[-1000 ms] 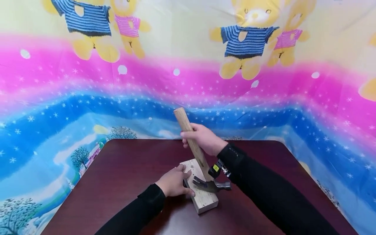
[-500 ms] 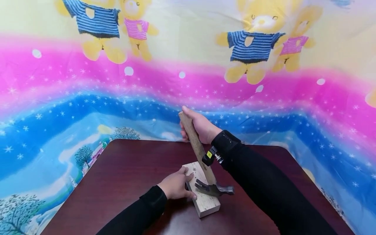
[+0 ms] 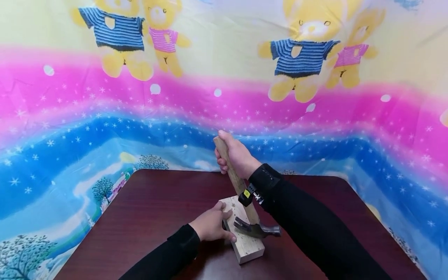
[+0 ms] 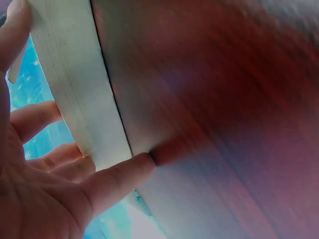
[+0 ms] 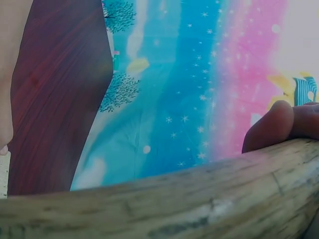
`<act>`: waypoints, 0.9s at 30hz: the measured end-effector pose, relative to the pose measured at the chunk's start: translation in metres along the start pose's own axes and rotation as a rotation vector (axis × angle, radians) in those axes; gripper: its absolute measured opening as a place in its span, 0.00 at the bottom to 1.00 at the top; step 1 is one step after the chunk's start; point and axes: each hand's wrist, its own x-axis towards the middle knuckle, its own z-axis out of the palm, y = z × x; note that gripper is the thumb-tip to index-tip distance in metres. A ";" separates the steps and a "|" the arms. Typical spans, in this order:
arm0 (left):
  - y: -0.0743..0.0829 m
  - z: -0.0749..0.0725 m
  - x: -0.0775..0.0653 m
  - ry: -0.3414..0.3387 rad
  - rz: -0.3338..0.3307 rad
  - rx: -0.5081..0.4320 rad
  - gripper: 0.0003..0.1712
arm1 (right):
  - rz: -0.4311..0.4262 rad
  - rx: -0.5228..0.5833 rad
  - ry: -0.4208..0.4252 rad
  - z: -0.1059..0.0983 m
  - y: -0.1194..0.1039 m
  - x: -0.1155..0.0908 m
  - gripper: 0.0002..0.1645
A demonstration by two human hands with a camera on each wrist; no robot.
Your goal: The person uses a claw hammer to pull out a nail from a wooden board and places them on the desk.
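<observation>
A pale wooden block (image 3: 249, 249) lies at an angle on the dark red table. My left hand (image 3: 211, 224) holds it along its left side, thumb on its upper face; in the left wrist view one finger reaches past the block (image 4: 75, 74) to the tabletop. A claw hammer (image 3: 257, 229) has its metal head over the block, claw to the left and striking face to the right. Its wooden handle slants up and away, and my right hand (image 3: 238, 155) grips it near the end, thumb along the top. The hammer handle (image 5: 149, 209) fills the bottom of the right wrist view.
The dark red table (image 3: 157, 206) has rounded far corners. Behind it hangs a cloth backdrop (image 3: 210, 109) printed with bears and snowflakes. A small black camera (image 3: 246, 197) sits on my right wrist and hides part of the handle.
My right hand has slid up the hammer handle from around its middle to near its end. The left hand stays at the block, and the head view has shifted slightly.
</observation>
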 end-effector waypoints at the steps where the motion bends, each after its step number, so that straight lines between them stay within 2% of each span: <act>1: 0.000 0.001 0.000 0.004 0.002 -0.009 0.54 | -0.006 -0.006 0.004 0.000 0.000 -0.001 0.44; 14: -0.004 0.000 -0.002 0.028 0.006 -0.019 0.54 | -0.045 -0.043 0.021 0.006 0.000 -0.005 0.44; 18: -0.002 0.001 -0.001 0.017 -0.004 -0.045 0.54 | -0.046 -0.038 0.034 0.003 -0.001 -0.008 0.44; 27: -0.003 0.000 0.003 0.019 -0.007 -0.034 0.53 | -0.046 -0.014 0.044 0.002 -0.002 -0.009 0.43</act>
